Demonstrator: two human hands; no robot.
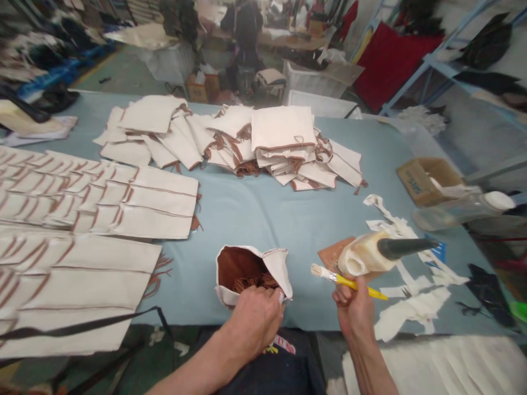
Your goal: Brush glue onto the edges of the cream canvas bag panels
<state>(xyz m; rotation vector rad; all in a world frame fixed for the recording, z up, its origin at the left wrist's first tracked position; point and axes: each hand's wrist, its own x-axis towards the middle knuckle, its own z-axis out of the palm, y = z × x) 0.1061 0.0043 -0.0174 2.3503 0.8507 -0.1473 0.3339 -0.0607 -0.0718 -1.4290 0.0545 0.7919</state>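
A cream fabric pouch (276,267) with brown lining stands open at the table's front edge, brown cords bunched inside it. My left hand (260,314) is closed on its near rim, knuckles up. My right hand (354,307) pinches a paintbrush (349,282) with a yellow handle, its pale bristles pointing left toward the pouch but apart from it. Just beyond that hand lies a cream, glue-crusted bottle (364,253) with a dark tapered nozzle, resting on a brown piece (329,252).
Cream pouches with brown edging lie in overlapping rows (160,192) at left and in a loose heap (284,123) at the back. White scraps (411,312), a clear plastic jar (453,211) and a cardboard box (428,178) are at right. A dark strap (82,328) crosses the left rows.
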